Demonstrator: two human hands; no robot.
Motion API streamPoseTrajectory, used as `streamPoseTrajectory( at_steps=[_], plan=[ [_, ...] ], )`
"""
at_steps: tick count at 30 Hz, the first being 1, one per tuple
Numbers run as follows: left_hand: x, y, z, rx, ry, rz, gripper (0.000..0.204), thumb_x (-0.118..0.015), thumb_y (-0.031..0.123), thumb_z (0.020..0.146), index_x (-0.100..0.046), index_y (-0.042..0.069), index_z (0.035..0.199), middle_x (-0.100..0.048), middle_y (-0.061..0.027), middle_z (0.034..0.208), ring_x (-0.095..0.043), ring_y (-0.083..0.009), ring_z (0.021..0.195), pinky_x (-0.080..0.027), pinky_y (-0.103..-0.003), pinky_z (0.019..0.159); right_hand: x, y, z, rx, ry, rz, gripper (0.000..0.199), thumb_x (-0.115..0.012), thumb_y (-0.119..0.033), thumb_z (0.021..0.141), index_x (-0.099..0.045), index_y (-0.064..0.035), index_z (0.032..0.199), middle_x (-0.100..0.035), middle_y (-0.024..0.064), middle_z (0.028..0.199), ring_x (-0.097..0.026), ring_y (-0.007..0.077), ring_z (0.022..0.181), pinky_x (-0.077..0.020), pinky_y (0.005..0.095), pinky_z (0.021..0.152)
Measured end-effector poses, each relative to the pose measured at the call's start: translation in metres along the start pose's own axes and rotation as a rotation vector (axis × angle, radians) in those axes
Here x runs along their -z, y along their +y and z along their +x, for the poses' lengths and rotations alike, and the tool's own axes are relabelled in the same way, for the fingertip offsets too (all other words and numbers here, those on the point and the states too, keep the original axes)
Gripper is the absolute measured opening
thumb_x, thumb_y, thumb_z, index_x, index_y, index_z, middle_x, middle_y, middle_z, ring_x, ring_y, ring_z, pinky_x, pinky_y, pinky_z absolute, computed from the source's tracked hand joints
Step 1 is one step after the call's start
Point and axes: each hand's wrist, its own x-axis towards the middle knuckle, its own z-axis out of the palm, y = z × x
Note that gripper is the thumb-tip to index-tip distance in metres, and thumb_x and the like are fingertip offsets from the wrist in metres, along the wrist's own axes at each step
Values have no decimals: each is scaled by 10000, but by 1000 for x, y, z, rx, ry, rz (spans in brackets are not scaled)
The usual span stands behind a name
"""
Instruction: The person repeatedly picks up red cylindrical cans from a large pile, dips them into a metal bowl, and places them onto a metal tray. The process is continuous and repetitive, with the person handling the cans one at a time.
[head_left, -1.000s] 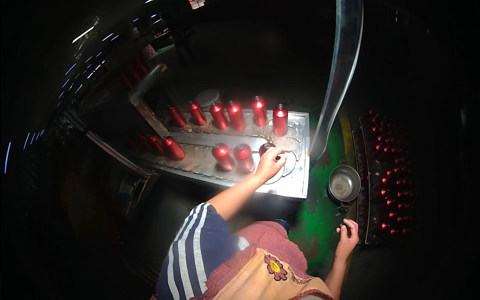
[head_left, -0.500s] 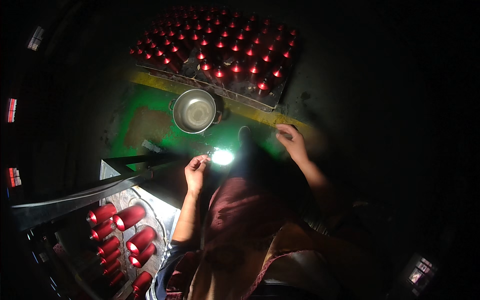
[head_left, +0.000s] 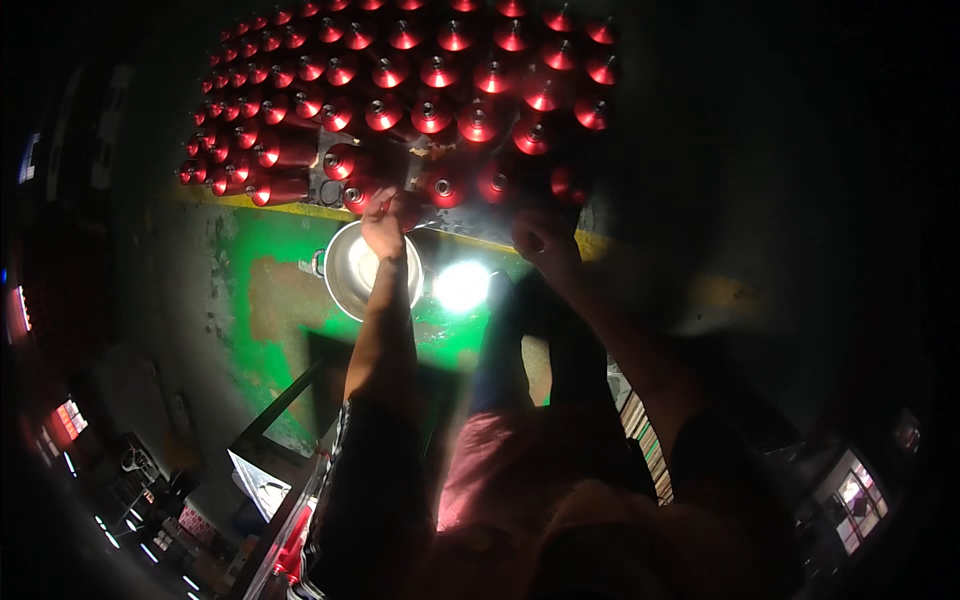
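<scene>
My left hand (head_left: 382, 225) reaches over the metal pot (head_left: 345, 285) to the front row of red metal bottles (head_left: 443, 188). Its fingers are bent round a dark red bottle, mostly covered by the hand, beside another red bottle (head_left: 356, 197). My right hand (head_left: 542, 240) is in shadow at the platform's front edge, right of the front-row bottle (head_left: 497, 183). Its fingers look curled, but the dark hides whether they hold anything. The bottles stand in rows, with narrow silver necks upward.
The two-handled pot stands on the green floor (head_left: 290, 270) in front of the dark bottle platform (head_left: 480, 228). A bright light spot (head_left: 462, 287) falls right of the pot. At lower left is a metal frame (head_left: 275, 405), with a red item (head_left: 293, 545) near it.
Both hands have moved forward to the platform edge, and the view has come closer to the bottles. My left hand has gone from beside my leg to the front-row bottles.
</scene>
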Motion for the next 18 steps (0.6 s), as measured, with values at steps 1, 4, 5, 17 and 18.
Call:
streamPoseTrajectory(
  at_steps=[1, 4, 5, 17, 18],
  plan=[
    [-11, -18, 8, 3, -42, -206, 170, -687, -1, 865, -712, 6, 1032, -696, -68, 1078, -643, -179, 977, -498, -284, 916, -9, 18, 16, 95, 26, 50, 380, -797, -123, 762, -679, -114, 1123, -626, 80, 1186, -593, 270, 1124, -482, 374, 966],
    [-34, -47, 29, -25, 78, 134, 145, -708, 40, 872, -719, 0, 1011, -708, -47, 995, -653, -154, 906, -514, -288, 873, -22, 48, 49, 304, -141, -61, 320, -790, -92, 755, -693, -123, 1059, -646, 78, 1138, -619, 271, 1073, -502, 363, 921],
    [-38, -48, 33, -49, 105, 191, 153, -709, 2, 867, -716, -7, 1020, -711, -52, 980, -653, -142, 903, -520, -279, 864, -23, 50, 56, 343, -158, -115, 355, -786, -78, 754, -704, -152, 1091, -656, 53, 1007, -642, 244, 921, -525, 326, 809],
    [-42, 13, -15, 126, -600, 414, 459, -731, 167, 869, -606, 90, 1304, -687, -85, 1164, -678, -145, 939, -557, -341, 831, -42, 56, 84, -431, -335, 551, 377, -694, -97, 907, -589, -44, 1265, -658, 46, 878, -639, 129, 787, -511, 279, 712],
    [-42, 22, -24, 80, -561, 429, 437, -716, 239, 847, -625, 139, 1263, -700, -128, 1042, -695, -212, 898, -553, -380, 815, -41, 58, 84, -474, -351, 481, 315, -651, -40, 912, -603, -34, 1223, -650, 42, 917, -620, 122, 822, -507, 274, 715]
  ],
)
